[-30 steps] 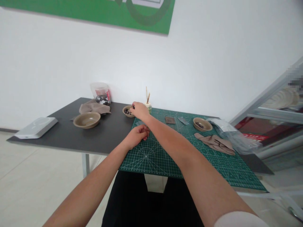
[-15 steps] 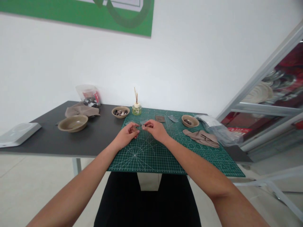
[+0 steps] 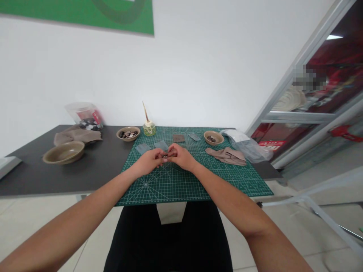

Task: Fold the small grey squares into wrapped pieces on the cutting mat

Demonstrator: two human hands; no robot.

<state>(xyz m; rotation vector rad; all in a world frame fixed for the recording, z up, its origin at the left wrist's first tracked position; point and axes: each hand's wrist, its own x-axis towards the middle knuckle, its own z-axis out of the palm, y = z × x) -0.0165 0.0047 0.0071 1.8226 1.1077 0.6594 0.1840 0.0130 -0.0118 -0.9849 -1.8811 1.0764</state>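
Over the green cutting mat [image 3: 159, 189], my left hand [image 3: 151, 161] and my right hand [image 3: 181, 155] meet with fingertips pinched together. Something small seems to sit between the fingers, but they cover it and I cannot tell its kind. Just beyond the hands, two thin grey sheets [image 3: 161, 145] lie on the mat. Farther back are a brown square piece [image 3: 178, 138] and another small grey sheet [image 3: 194, 136]. A tan bowl [image 3: 128, 139] of mixed dark and pale pebbles stands back left, and a second bowl [image 3: 213, 142] with a few dark pebbles is to the right.
A tan bowl [image 3: 64, 158] and brown cloth [image 3: 78, 135] occupy the left table, with a clear bag [image 3: 86, 115] of stones behind. A reed diffuser [image 3: 149, 127] stands at the mat's back edge. Right are another cloth [image 3: 228, 155] and a plastic bag [image 3: 246, 145].
My hands, apart before, have come together at the fingertips. The view has turned slightly right, so the table's things appear farther left.
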